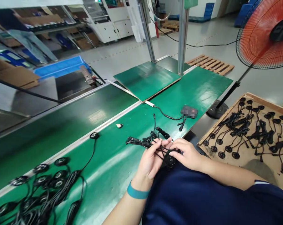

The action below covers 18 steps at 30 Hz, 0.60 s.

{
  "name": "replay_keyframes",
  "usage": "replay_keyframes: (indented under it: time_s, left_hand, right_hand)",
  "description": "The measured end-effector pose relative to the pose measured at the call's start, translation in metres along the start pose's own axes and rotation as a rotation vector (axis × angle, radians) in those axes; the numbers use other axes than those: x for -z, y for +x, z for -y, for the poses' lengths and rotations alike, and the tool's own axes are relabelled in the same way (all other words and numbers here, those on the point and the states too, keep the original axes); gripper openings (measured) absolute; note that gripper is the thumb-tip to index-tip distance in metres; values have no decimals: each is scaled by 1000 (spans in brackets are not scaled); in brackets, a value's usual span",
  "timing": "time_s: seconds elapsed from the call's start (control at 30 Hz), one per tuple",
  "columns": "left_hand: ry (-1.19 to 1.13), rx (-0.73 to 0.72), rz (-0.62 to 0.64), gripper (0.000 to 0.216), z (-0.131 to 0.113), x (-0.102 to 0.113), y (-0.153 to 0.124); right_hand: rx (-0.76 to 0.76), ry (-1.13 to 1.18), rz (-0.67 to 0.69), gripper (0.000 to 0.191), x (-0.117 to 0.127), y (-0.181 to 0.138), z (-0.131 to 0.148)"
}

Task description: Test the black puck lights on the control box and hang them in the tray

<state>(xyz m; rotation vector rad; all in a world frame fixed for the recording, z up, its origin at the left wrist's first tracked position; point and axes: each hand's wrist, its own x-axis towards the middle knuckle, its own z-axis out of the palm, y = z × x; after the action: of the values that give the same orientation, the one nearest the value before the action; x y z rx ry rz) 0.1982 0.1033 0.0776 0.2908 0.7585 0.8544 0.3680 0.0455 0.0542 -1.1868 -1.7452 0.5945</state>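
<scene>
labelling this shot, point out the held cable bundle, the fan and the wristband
Cable bundle [140, 142]: head view, folded strands
Fan [260, 34]: head view, orange blades
Wristband [138, 193]: head view, teal outer face

A navy top [190, 200] with white trim [262, 182] on the right sleeve [268, 197] is worn with a teal left wristband [138, 191].

2 hands [153, 160] hold black cable [138, 142].

1. I see grey floor [127, 59] across the frame's upper middle.
2. My green workbench [136, 122] runs diagonally through the centre.
3. An orange fan [260, 40] stands upper right, a white machine [108, 31] upper left.
</scene>
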Motion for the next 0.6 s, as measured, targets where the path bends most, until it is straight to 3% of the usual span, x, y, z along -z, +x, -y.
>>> replay_keyframes:
  time_s: [0.07,0.27,0.47,0.6]
  left_hand:
    - [9,-18,2,10,4,2,0]
    - [5,-68,18,16,14,-6,-4]
    - [109,-52,4,32,20,-13,-6]
    - [181,-4,-24,34,23,-10,-6]
  right_hand:
    - [16,-20,-67,10,-2,-4,3]
    - [3,-22,31,11,-10,-10,7]
    - [-268,194,73,18,1,-8,14]
    - [-389,368,-51,21,23,-7,21]
